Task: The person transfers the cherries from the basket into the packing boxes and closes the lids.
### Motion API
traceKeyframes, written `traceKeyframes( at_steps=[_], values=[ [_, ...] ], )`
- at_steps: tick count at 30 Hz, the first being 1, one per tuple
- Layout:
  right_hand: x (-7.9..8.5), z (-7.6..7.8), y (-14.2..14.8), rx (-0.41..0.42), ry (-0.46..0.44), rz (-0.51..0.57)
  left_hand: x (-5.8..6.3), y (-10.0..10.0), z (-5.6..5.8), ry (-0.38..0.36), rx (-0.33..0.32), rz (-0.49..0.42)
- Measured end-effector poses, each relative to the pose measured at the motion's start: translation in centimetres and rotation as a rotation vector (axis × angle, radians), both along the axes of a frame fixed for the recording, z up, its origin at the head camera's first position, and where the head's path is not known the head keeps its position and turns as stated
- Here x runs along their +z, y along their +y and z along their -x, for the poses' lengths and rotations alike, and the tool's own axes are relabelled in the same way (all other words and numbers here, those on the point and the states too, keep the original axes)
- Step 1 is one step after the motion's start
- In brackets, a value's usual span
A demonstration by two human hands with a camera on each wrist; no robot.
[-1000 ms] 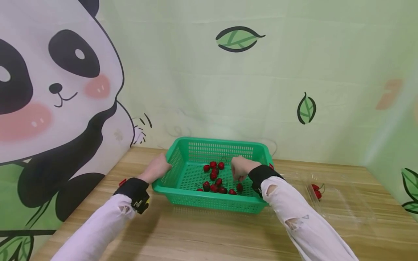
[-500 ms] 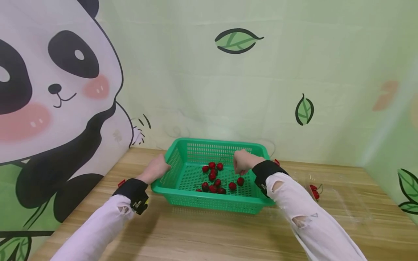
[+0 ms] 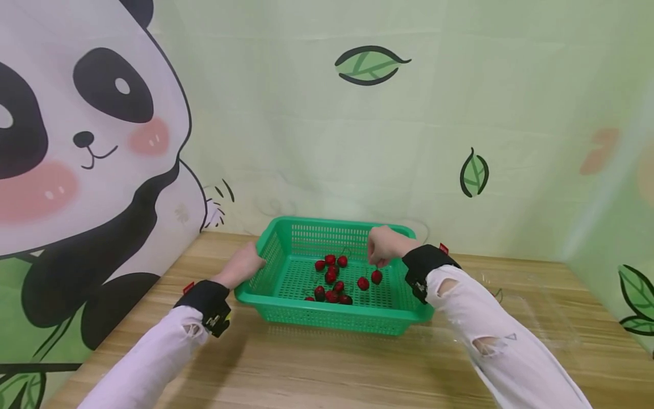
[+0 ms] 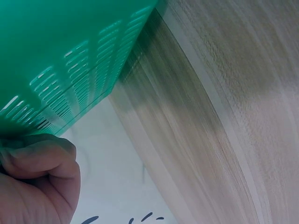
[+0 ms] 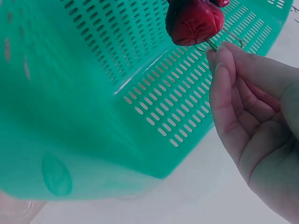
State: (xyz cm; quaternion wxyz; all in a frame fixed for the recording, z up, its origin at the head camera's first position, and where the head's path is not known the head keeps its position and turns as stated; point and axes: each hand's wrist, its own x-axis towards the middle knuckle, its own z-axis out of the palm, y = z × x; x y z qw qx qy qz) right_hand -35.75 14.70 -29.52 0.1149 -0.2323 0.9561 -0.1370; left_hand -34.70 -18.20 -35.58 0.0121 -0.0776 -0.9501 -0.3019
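Observation:
A green slotted plastic basket [image 3: 327, 312] stands on the wooden table, with several red cherries [image 3: 331, 276] lying on its floor. My left hand [image 3: 244, 262] grips the basket's left rim, and its curled fingers show against the outer wall in the left wrist view. Over the right part of the basket, my right hand [image 3: 386, 245] pinches a green stem between thumb and fingertip. A dark red cherry [image 5: 195, 22] hangs from that stem, with a second cherry close beside it, partly cut off in the right wrist view.
To the right of the basket lies a clear plastic box [image 3: 544, 312], partly covered by the right sleeve [image 3: 490, 335]; a thin stem shows above it. A cloth backdrop with a panda [image 3: 92, 142] and leaves rises right behind the table.
My right hand has risen slightly and shifted right and back, with the stemmed cherries coming up and away from the front wall. The left hand keeps its grip on the rim.

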Motion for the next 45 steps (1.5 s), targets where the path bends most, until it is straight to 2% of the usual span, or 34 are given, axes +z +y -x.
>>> traceKeyframes(
  at_steps=[8, 19, 33, 36, 39, 40, 41, 43, 45],
  values=[
    [0.0, -0.1, 1.0, 0.021, 0.014, 0.050, 0.0, 0.1, -0.2, -0.015, 0.014, 0.012],
    [1.2, -0.6, 2.2, 0.050, 0.012, 0.124, 0.0, 0.1, 0.0, -0.014, 0.019, 0.009],
    [2.0, -0.8, 3.9, 0.040, 0.027, 0.174, 0.0, 0.1, 0.1, -0.027, 0.023, 0.018],
    [2.3, -0.9, 4.2, 0.022, 0.012, 0.205, -0.1, -0.1, 0.4, -0.036, 0.021, 0.001],
    [2.6, -0.9, 4.6, 0.000, 0.009, 0.218, -0.7, -0.5, 1.2, -0.039, 0.015, -0.009],
    [2.6, -0.9, 4.7, -0.004, 0.011, 0.218, -1.6, -1.1, 2.0, -0.011, -0.001, -0.013],
    [2.7, -0.9, 4.9, -0.004, 0.016, 0.217, -1.8, -1.2, 2.3, -0.009, -0.003, -0.013],
    [2.9, -1.0, 5.3, -0.007, 0.023, 0.220, -2.0, -1.4, 2.5, -0.008, -0.003, -0.010],
    [3.2, -1.2, 5.7, -0.010, 0.024, 0.233, -1.8, -1.2, 2.2, -0.015, 0.004, -0.013]
  ],
)
